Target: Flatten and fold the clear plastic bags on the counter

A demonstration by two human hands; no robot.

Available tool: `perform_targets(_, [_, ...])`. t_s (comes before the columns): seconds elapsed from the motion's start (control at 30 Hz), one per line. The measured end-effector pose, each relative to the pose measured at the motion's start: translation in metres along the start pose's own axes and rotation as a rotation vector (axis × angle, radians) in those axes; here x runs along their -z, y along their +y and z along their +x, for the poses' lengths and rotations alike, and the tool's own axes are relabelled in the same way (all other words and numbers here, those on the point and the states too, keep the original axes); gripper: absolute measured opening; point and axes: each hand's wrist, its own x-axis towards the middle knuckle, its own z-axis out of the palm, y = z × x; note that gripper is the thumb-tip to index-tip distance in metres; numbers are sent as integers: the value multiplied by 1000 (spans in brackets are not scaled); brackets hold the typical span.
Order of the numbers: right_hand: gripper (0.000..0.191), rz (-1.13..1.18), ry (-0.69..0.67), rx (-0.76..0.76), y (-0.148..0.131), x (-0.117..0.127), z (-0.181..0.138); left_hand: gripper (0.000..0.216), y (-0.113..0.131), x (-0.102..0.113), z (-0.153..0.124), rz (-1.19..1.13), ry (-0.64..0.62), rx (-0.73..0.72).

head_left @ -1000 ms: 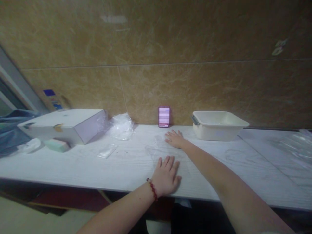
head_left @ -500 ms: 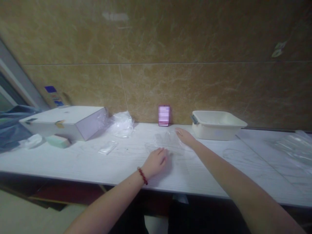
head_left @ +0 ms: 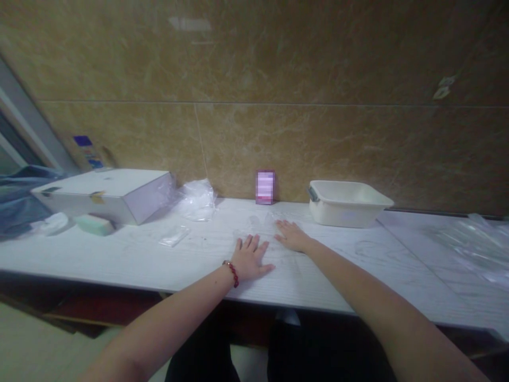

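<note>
My left hand (head_left: 250,258), with a red bead bracelet at the wrist, lies flat on the white table (head_left: 131,257), fingers spread. My right hand (head_left: 292,236) also rests palm down, fingers stretched out, a little farther back and to the right. Both press on a thin clear plastic sheet or bag (head_left: 258,225) that is hard to make out against the tabletop. Neither hand grips anything.
A cream plastic tub (head_left: 348,203) stands at the back right, a small pink box (head_left: 265,187) against the tiled wall. To the left lie a white flat box (head_left: 103,193), crumpled clear plastic (head_left: 195,199), a small clear packet (head_left: 174,235) and a green block (head_left: 94,224). Clear film (head_left: 479,241) covers the far right.
My left hand lifted, moved forward and laid flat again nearer the right hand. My right hand pulled back slightly toward me and flattened. The view shifted a little.
</note>
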Motion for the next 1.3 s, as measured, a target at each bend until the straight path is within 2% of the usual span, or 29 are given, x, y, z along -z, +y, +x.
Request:
perform_targets(0.23, [62,-50,28,-73,40,7,20,80,-1,0,-1,-4,-1,34])
perform_targets(0.33, [57,-63,103,-182,41,16,21,76,-5,-1,0,-15,28,43])
perform_targets(0.47, [53,-14,216,-224,2,17,3,57,-16,5,16,-37,88,23])
perform_targets(0.6, [61,41,142,-126,-47,0,-30,44,-26,6,44,-57,80,-127])
perform_targets(0.67, [67,31,127,-103,-59,-8,-44,44,-32,4,56,-44,40,-183])
perform_targets(0.77, [71,11,133,-103,-63,-11,-53,49,-46,1,70,-13,-42,-210])
perform_targets(0.93, [75,2,144,-122,-62,-7,-54,54,-77,3,88,-17,-87,-47])
perform_targets(1.07, [79,30,127,-137,-63,-5,-54,46,-98,9,95,-85,28,221])
perform_targets(1.17, [75,55,122,-153,-63,-3,-54,45,-114,18,87,-122,67,343])
perform_targets(1.3, [67,94,159,-172,-62,1,-55,50,-121,26,66,-141,22,454])
